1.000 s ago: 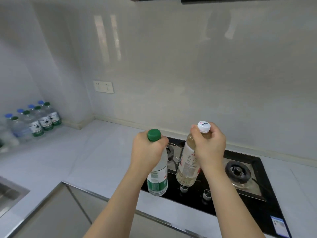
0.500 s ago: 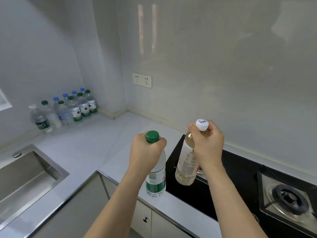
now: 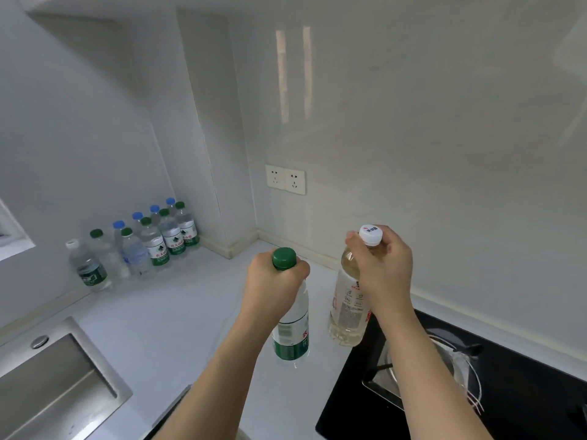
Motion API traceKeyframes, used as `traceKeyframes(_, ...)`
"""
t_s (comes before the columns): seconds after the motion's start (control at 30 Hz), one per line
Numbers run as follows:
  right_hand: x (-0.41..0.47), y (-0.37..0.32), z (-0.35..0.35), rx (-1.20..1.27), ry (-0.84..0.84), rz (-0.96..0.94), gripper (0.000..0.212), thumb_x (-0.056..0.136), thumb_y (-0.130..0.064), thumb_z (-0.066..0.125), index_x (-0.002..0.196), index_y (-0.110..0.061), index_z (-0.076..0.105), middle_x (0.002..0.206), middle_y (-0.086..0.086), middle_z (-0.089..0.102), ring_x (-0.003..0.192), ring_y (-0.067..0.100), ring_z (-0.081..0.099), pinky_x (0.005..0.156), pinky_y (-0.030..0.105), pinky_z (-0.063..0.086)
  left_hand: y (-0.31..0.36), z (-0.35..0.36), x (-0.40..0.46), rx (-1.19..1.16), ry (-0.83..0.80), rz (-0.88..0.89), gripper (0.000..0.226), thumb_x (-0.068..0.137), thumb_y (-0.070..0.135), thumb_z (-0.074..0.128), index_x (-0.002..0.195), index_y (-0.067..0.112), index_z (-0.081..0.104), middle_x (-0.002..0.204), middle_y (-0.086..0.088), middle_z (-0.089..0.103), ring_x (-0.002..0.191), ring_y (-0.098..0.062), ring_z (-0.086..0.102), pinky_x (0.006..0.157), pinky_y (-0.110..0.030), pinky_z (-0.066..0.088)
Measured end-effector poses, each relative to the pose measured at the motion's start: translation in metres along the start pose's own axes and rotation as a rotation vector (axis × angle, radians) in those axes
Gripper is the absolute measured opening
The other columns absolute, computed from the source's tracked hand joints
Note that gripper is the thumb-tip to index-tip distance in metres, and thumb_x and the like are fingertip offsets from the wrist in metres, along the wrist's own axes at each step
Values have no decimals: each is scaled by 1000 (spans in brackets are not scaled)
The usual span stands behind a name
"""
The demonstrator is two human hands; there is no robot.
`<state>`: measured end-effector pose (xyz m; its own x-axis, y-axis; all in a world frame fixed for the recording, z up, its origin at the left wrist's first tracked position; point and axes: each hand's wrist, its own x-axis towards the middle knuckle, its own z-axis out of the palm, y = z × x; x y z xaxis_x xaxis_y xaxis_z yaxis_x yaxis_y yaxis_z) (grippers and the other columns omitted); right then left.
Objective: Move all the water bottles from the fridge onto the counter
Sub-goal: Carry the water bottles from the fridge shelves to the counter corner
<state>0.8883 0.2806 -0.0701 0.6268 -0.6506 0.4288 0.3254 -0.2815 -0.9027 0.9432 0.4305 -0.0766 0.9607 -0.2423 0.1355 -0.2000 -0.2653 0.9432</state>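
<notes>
While each hand (image 3: 273, 289) (image 3: 386, 271) grips a bottle (image 3: 292, 331) (image 3: 347, 312), bottles (image 3: 152, 242) crowd the white counter's (image 3: 178, 315) corner.

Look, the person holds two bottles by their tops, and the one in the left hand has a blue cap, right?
Not quite. The head view shows the bottle in the left hand has a green cap, not blue. The right hand holds the other bottle, white-capped, by its top.

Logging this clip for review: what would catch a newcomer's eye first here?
Two bottles held by their necks above the counter: the left hand grips a green-capped bottle, the right hand a white-capped bottle. A cluster of bottles stands in the far left corner.
</notes>
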Motion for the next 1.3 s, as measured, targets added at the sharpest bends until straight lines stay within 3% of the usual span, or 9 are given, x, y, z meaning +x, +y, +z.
traceKeyframes(0.27, 47, 29, 41, -19, -26, 27, 15, 85, -21, 71, 76, -17, 60, 65, -13, 58, 65, 6, 53, 61, 14, 42, -12, -4, 62, -39, 40, -37, 41, 60, 28, 55, 78, -9, 55, 70, -7, 54, 67, -13, 44, 64, -34, 36)
traceKeyframes(0.4, 62, 47, 72, -38, -54, 57, 17, 86, -22, 71, 75, -15, 59, 65, -11, 57, 65, 8, 52, 63, 19, 42, -29, -15, 93, -25, 68, -66, 41, 60, 29, 54, 79, -7, 58, 78, -25, 62, 66, -14, 47, 63, -34, 38)
traceKeyframes(0.57, 75, 66, 120, -78, -67, 84, 17, 87, -25, 69, 75, -20, 57, 64, -17, 57, 61, -2, 50, 58, 8, 40, -51, -42, 134, 6, 67, -81, 37, 60, 30, 55, 77, -2, 62, 83, -22, 64, 65, -16, 49, 62, -34, 40)
traceKeyframes(0.67, 81, 74, 151, -82, -65, 112, 18, 87, -26, 68, 77, -16, 56, 65, -16, 55, 61, -2, 48, 57, 9, 39, -62, -63, 156, -7, 53, -68, 37, 61, 29, 56, 76, -4, 61, 77, -24, 62, 64, -16, 48, 61, -33, 39)
traceKeyframes(0.77, 86, 79, 189, -70, -77, 141, 18, 88, -26, 67, 81, -13, 57, 69, -12, 56, 63, 1, 49, 62, 18, 42, -76, -89, 179, -30, 48, -62, 39, 63, 28, 58, 79, -8, 58, 67, -11, 53, 63, -13, 44, 59, -31, 36)
traceKeyframes(0.9, 88, 88, 245, -75, -168, 164, 13, 89, -26, 66, 83, -19, 58, 70, -16, 58, 66, -1, 52, 65, 19, 44, -101, -127, 208, -38, 98, -74, 35, 71, 26, 60, 75, -8, 54, 62, -6, 43, 59, -13, 38, 57, -31, 33)
traceKeyframes(1.0, 88, 95, 292, -87, -277, 204, 9, 89, -27, 66, 84, -23, 59, 69, -22, 59, 66, -5, 54, 67, 20, 44, -125, -160, 229, -15, 143, -79, 33, 78, 18, 60, 59, 8, 35, 55, -2, 31, 54, -16, 29, 54, -31, 27)
traceKeyframes(1.1, 85, 104, 331, -88, -331, 232, 10, 89, -28, 66, 82, -23, 60, 69, -19, 60, 67, -1, 55, 69, 23, 45, -145, -188, 244, 38, 190, -88, 37, 80, 18, 60, 56, 18, 32, 49, 6, 30, 51, -15, 29, 52, -29, 28)
traceKeyframes(1.3, 70, 122, 409, -50, -468, 272, 12, 89, -27, 67, 87, -17, 60, 76, -11, 61, 71, 4, 56, 70, 24, 46, -187, -253, 263, 197, 321, -169, 36, 79, 27, 61, 55, 20, 35, 45, 10, 36, 54, -16, 36, 54, -26, 31)
